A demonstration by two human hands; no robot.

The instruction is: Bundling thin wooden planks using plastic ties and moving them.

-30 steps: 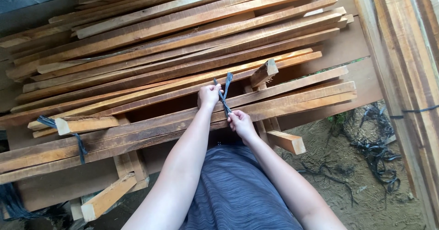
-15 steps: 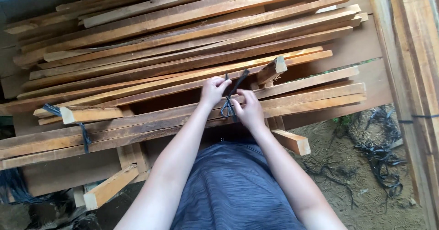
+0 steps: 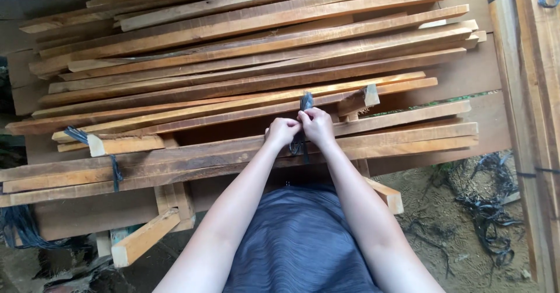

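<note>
Right now a dark plastic strap [image 3: 304,103] is standing up over the front bundle of wooden slats [image 3: 408,135], both hands gripping it: the left hand [image 3: 282,132] and right hand [image 3: 318,125] are touching, clenched around it.

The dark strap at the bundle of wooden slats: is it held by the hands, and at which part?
Yes. Both the left hand and right hand pinch the dark strap near its loose ends, above the wooden slats.
</note>
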